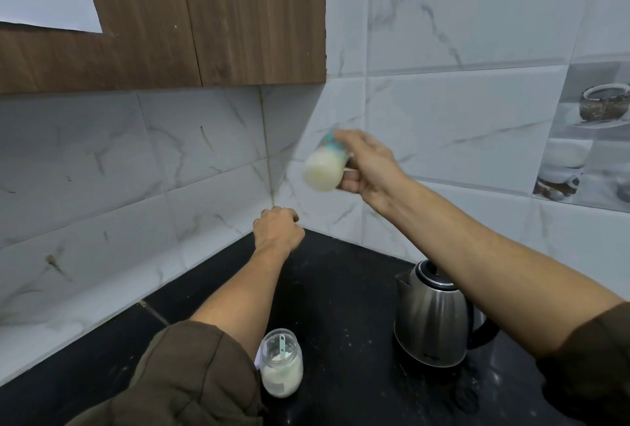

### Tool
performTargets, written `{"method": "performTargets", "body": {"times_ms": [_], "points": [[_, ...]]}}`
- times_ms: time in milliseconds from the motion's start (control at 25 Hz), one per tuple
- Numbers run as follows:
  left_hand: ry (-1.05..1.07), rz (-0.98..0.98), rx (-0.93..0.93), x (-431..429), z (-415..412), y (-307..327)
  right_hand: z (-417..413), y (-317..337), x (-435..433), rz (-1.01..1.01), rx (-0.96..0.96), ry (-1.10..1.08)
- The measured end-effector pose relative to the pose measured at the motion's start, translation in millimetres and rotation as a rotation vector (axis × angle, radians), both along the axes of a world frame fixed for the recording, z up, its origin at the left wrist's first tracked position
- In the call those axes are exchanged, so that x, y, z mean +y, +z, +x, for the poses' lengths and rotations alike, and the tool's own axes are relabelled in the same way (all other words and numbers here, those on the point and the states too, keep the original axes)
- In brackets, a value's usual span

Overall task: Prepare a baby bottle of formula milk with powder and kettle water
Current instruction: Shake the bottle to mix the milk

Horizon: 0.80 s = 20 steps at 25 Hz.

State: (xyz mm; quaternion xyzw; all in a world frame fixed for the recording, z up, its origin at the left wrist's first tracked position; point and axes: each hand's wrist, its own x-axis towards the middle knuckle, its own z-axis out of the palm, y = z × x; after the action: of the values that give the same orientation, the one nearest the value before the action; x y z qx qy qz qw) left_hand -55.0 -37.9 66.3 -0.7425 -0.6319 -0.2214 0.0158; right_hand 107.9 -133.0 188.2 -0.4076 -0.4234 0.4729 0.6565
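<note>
My right hand [366,166] is raised in front of the tiled wall, gripping a baby bottle [324,168] filled with pale milky liquid. The bottle is tilted, base toward me, and blurred; a teal part shows at its far end. My left hand [278,229] hovers lower, near the wall corner, closed in a loose fist with nothing visible in it. A clear jar of white formula powder [281,369] stands open on the black counter by my left sleeve, with a teal scoop inside it. A steel kettle [433,316] stands on the counter under my right forearm.
The black counter [341,306] is dusted with specks of powder. Marble-look tiles close the corner on two sides. A wooden wall cabinet [204,16] hangs overhead at the left. The kettle's black handle points right.
</note>
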Motion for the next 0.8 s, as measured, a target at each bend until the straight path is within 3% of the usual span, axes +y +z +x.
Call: {"method": "performTargets", "body": {"times_ms": [120, 280, 440, 800], "points": [[0.016, -0.013, -0.006, 2, -6, -3, 13, 2, 8, -0.033, 0.135, -0.091], [0.033, -0.031, -0.04, -1, -2, -3, 8, -18, -3, -0.002, -0.23, 0.208], [-0.021, -0.078, -0.073, -7, 5, -4, 14, -33, 0, -0.016, -0.312, 0.038], [-0.321, -0.316, -0.27, -35, 19, -34, 37, -133, 11, -0.103, -0.736, -0.138]]}}
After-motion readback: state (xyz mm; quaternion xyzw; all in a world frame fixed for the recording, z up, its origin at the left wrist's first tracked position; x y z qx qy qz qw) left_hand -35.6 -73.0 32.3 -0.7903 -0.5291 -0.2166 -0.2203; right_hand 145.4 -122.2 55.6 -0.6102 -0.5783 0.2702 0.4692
